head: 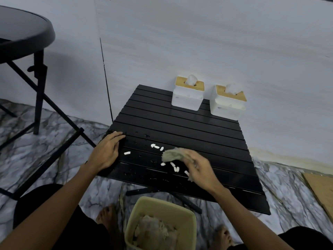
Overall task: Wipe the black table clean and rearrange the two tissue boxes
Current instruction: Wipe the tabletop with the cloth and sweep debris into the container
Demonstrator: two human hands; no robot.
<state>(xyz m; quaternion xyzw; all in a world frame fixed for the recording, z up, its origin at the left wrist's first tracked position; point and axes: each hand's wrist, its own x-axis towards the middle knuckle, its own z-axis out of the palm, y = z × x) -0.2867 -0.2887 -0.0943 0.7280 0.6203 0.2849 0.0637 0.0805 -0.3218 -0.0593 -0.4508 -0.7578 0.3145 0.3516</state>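
A yellow bin [187, 224] stands on marble floor [45, 141] near a round stool [27, 33].

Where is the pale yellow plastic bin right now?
In the head view, the pale yellow plastic bin sits on the marbled floor at bottom centre, just below the near edge of the black slatted table, between the person's feet.

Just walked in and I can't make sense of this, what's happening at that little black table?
A person is wiping the black slatted table. The right hand holds a crumpled grey-green cloth among small white scraps and droplets near the front. The left hand rests flat on the table's left edge. Two white tissue boxes with wooden lids stand side by side, apart, at the back. A beige bin sits below on the floor.
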